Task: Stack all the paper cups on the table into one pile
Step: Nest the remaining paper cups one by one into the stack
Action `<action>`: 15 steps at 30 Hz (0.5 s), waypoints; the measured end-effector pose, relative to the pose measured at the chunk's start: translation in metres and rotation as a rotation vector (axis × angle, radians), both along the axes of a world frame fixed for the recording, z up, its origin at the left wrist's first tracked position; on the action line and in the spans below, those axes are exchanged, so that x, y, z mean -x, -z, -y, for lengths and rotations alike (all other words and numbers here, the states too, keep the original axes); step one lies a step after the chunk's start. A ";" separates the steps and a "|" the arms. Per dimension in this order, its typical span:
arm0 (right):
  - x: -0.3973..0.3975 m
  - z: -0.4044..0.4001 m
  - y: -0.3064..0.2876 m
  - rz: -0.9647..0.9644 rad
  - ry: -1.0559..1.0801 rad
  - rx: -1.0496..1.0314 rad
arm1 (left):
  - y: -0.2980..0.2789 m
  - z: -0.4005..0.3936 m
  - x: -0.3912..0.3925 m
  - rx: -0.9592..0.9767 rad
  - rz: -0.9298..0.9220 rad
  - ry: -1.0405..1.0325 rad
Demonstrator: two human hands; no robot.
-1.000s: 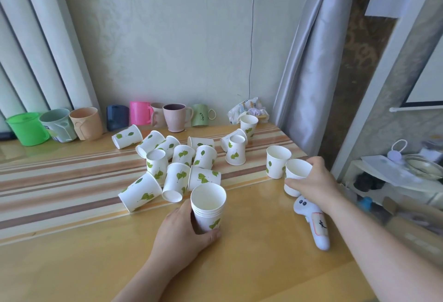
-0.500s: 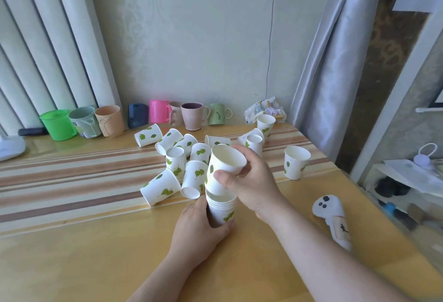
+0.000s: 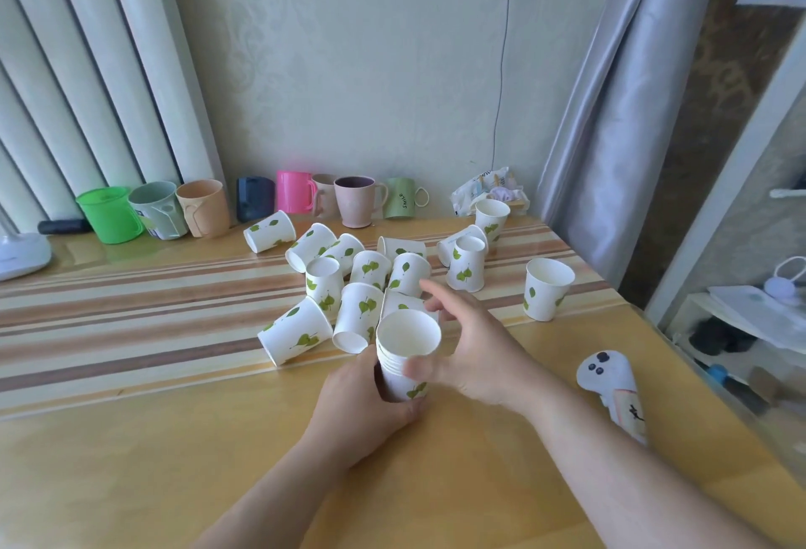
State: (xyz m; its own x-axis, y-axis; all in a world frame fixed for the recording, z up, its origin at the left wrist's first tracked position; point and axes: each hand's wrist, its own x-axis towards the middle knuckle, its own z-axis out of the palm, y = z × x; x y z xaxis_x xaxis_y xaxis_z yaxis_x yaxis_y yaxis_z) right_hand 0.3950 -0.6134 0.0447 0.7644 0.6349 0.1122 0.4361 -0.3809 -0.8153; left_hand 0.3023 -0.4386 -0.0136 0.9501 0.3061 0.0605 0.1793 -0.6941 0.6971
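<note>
A pile of nested white paper cups with green leaf prints [image 3: 405, 356] stands upright on the wooden table [image 3: 174, 439]. My left hand [image 3: 362, 400] wraps around the pile's lower part. Just right of the pile, my right hand [image 3: 471, 348] has its fingers spread and holds nothing, the thumb close to the pile's side. Behind the pile, several loose paper cups [image 3: 349, 282] lie tipped or stand together. One cup [image 3: 545, 289] stands alone to the right. A pair of cups [image 3: 466, 263] and another upright one [image 3: 492, 217] sit further back.
A row of coloured plastic mugs [image 3: 296, 193] lines the wall at the table's back. A white controller-shaped object [image 3: 610, 383] lies near the right edge. A crumpled snack packet [image 3: 484, 191] sits at the back right, a white device [image 3: 22, 254] at the far left.
My right hand carried a cup from the right side onto the pile, seated it, and has now let go with fingers spread. The left hand stayed on the pile.
</note>
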 end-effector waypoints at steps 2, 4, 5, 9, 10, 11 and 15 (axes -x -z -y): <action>-0.011 0.020 -0.007 -0.029 0.073 -0.109 | -0.007 -0.008 -0.003 -0.007 -0.071 0.041; -0.033 0.043 -0.013 0.018 0.283 -0.235 | -0.010 -0.017 -0.004 -0.035 -0.114 0.065; -0.046 0.055 -0.013 0.082 0.423 -0.234 | -0.011 -0.021 -0.003 -0.046 -0.116 0.063; -0.099 0.091 -0.006 0.117 0.694 0.094 | -0.002 -0.023 0.001 -0.099 -0.056 0.036; -0.107 0.093 -0.003 0.072 0.668 0.195 | -0.001 -0.023 0.002 -0.111 -0.039 0.030; -0.113 0.092 0.000 0.033 0.637 0.268 | 0.000 -0.022 0.002 -0.117 -0.028 0.028; -0.127 0.085 0.014 -0.032 0.626 0.205 | 0.004 -0.023 0.000 -0.117 -0.010 0.022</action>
State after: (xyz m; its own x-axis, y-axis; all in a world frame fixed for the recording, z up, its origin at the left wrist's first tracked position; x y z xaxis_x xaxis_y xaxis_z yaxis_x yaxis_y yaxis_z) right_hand 0.5223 -0.6983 0.0311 0.9971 0.0755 0.0069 0.0581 -0.7036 -0.7082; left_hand 0.3022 -0.4157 -0.0176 0.9572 0.2765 0.0852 0.1695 -0.7746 0.6093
